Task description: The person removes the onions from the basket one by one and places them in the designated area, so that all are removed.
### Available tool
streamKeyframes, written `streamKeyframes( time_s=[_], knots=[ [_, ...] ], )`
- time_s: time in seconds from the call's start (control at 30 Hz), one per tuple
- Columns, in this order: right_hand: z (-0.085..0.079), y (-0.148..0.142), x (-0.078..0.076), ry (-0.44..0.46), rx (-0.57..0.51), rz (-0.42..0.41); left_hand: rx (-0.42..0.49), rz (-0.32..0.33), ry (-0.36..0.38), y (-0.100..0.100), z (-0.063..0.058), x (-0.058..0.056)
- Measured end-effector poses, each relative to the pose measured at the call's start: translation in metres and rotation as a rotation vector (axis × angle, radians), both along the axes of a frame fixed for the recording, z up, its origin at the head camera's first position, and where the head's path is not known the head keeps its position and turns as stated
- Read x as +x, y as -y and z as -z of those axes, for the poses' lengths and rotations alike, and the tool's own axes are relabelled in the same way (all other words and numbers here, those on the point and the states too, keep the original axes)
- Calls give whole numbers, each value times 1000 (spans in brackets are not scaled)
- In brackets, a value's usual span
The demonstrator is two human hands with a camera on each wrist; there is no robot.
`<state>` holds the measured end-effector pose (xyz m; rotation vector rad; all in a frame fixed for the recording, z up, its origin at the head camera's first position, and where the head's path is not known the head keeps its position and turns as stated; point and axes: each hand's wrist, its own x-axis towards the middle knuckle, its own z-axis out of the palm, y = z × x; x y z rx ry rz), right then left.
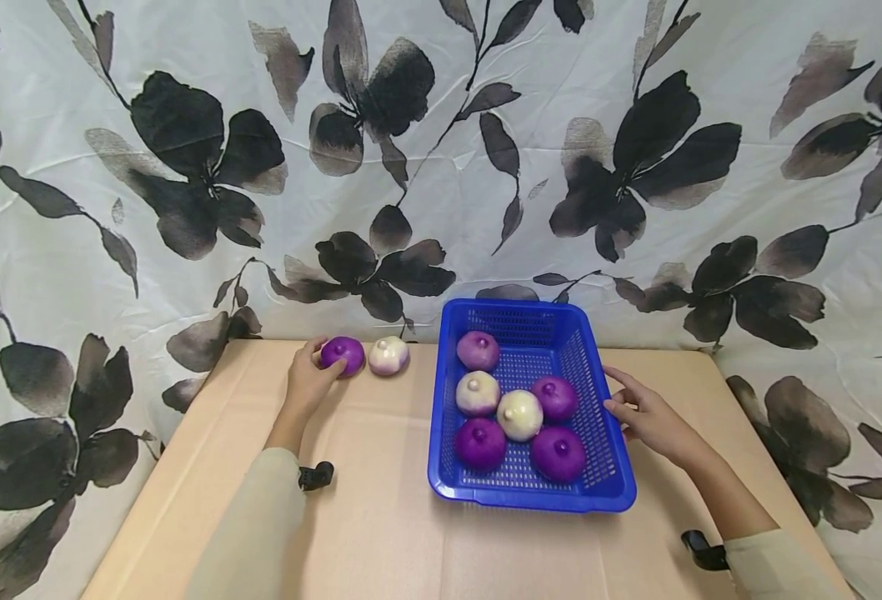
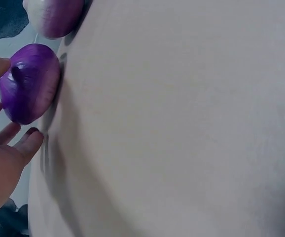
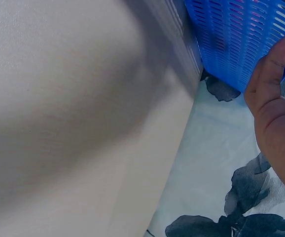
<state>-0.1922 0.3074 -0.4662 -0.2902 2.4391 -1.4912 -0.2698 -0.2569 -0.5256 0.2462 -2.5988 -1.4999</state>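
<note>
At the table's far left edge, my left hand [image 1: 312, 379] has its thumb and fingers curled around a purple onion [image 1: 343, 357]. The same onion [image 2: 30, 84] shows in the left wrist view, with fingertips around its side. Just right of it lies a white-and-purple onion [image 1: 388, 356]. My right hand [image 1: 647, 417] holds the right rim of a blue plastic basket [image 1: 531, 498]; in the right wrist view the thumb lies against the basket wall [image 3: 226, 44]. Inside the basket are several onions, among them a white one [image 1: 519, 415] and a dark purple one [image 1: 558, 454].
The basket stands on a table with a light tan cover [image 1: 381, 517], close to its back edge. Behind the table hangs a white cloth [image 1: 501, 242] with dark flower prints. Black wrist devices [image 1: 317, 476] sit near both sleeves.
</note>
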Motion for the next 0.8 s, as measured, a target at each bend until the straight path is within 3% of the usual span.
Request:
streamKeyframes(
  time_s=[0.2, 0.4, 0.6, 0.8],
  knots=[
    [-1, 2, 0, 3, -27, -3, -45, -10, -50, -1, -18, 2],
    [-1, 2, 0, 4, -27, -7, -66, -8, -214, -12, -45, 0],
    [-1, 2, 1, 6, -30, -11, -26, 90, -346, -35, -78, -2],
    [-2, 2, 1, 6, -26, -13, -30, 203, -383, -67, -104, 1]
  ],
)
